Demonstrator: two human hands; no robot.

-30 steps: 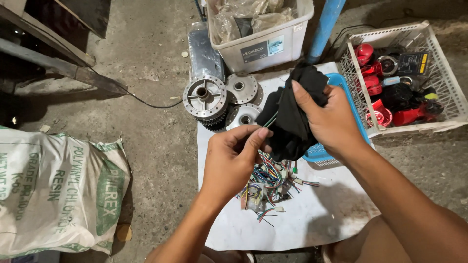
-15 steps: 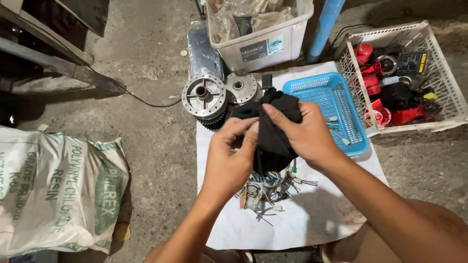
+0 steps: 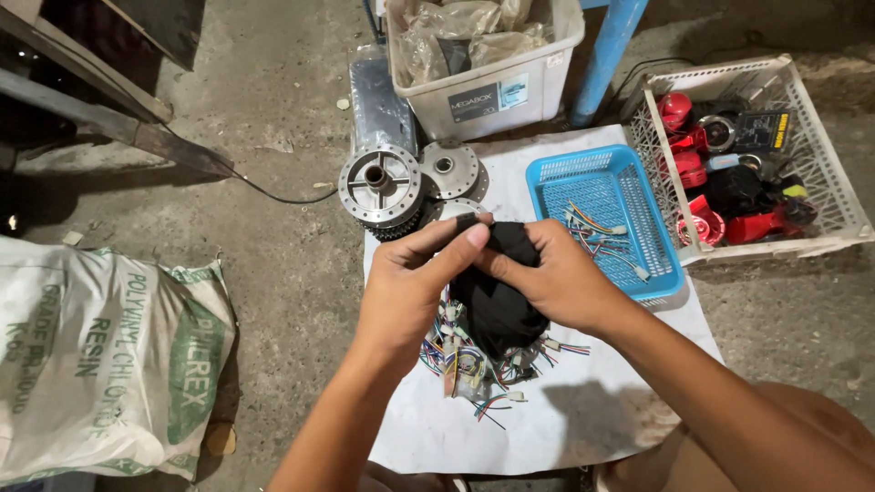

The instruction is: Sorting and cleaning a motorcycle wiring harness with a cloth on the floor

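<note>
Both hands hold a black bag-like pouch [image 3: 499,310] over a white sheet [image 3: 583,419]. My left hand [image 3: 410,287] pinches its top edge with thumb and forefinger. My right hand [image 3: 561,278] grips the same edge from the right side. Under the pouch lies a tangle of coloured wires with small white connectors [image 3: 469,364]. A blue plastic basket [image 3: 565,173] to the right holds a few more wires [image 3: 597,223].
Metal wheel hubs [image 3: 378,187] and round covers [image 3: 448,169] lie beyond my hands. Behind them stands a white plastic tub [image 3: 519,100] with bags. A white crate [image 3: 820,155] at right holds red and black parts. A printed white sack [image 3: 100,355] lies at left.
My right hand has brought the black pouch down and left from above the blue basket to meet my left hand. The basket and its wires are now uncovered.
</note>
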